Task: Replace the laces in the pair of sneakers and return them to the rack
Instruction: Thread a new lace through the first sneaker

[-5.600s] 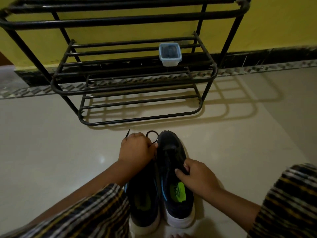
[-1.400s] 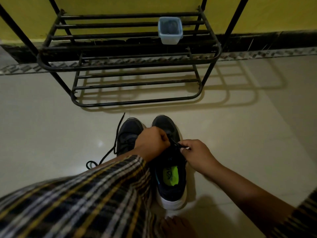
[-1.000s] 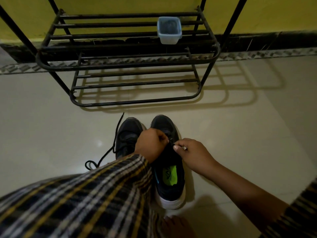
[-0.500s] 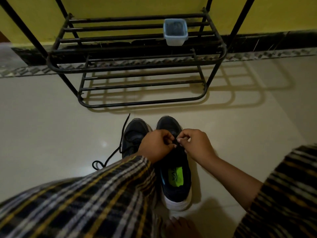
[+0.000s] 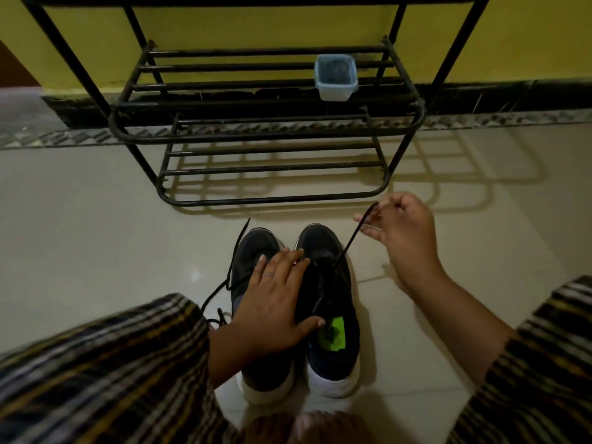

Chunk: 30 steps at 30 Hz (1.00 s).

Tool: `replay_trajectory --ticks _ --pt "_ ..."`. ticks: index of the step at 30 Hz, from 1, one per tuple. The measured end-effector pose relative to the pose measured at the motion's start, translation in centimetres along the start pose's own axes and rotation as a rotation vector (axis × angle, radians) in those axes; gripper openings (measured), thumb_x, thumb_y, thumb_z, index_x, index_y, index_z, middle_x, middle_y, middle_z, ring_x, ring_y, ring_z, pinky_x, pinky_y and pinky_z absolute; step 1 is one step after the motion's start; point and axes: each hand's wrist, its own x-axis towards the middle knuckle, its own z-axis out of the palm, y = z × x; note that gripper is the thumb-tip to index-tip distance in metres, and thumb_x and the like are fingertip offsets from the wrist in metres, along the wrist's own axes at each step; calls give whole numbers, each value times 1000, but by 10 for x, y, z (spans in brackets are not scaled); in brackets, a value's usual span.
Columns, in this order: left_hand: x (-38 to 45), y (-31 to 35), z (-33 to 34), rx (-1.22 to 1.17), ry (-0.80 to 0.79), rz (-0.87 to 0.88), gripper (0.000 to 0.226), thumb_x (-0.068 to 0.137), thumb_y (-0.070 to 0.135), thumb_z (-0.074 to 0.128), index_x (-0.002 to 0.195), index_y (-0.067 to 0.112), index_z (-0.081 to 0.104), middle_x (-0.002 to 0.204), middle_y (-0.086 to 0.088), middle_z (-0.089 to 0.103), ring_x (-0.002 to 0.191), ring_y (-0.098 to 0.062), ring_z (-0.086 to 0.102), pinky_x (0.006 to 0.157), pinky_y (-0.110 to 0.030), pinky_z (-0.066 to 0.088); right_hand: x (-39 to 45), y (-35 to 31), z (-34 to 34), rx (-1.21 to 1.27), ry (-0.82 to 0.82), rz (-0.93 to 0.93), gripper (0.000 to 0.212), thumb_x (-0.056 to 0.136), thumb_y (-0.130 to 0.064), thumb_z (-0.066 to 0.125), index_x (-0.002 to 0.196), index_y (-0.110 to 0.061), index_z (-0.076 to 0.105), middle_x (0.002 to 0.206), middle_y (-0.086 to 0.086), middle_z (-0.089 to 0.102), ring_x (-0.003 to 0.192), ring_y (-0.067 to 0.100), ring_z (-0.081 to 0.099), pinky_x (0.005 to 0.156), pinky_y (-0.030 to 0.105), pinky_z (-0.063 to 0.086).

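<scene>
Half a second earlier both hands met over the right sneaker (image 5: 331, 302); now the right hand (image 5: 402, 233) has drawn up and away, pinching a black lace (image 5: 350, 238) stretched taut from the eyelets. The left hand (image 5: 275, 304) lies flat with straight fingers across both shoes, covering much of the left sneaker (image 5: 253, 248). Both stand on the tiled floor (image 5: 96, 235) before the shoe rack (image 5: 269, 136). The small tub (image 5: 335, 76) on it holds something dark and unclear.
</scene>
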Motion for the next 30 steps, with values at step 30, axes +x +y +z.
replay_trajectory --ticks 30 --pt "-5 -2 8 45 23 161 54 88 59 38 137 37 41 130 -2 59 118 -24 56 96 -40 44 -26 -42 5 -56 -239 55 14 93 -10 53 79 -10 53 86 1 74 45 12 31 38 16 30"
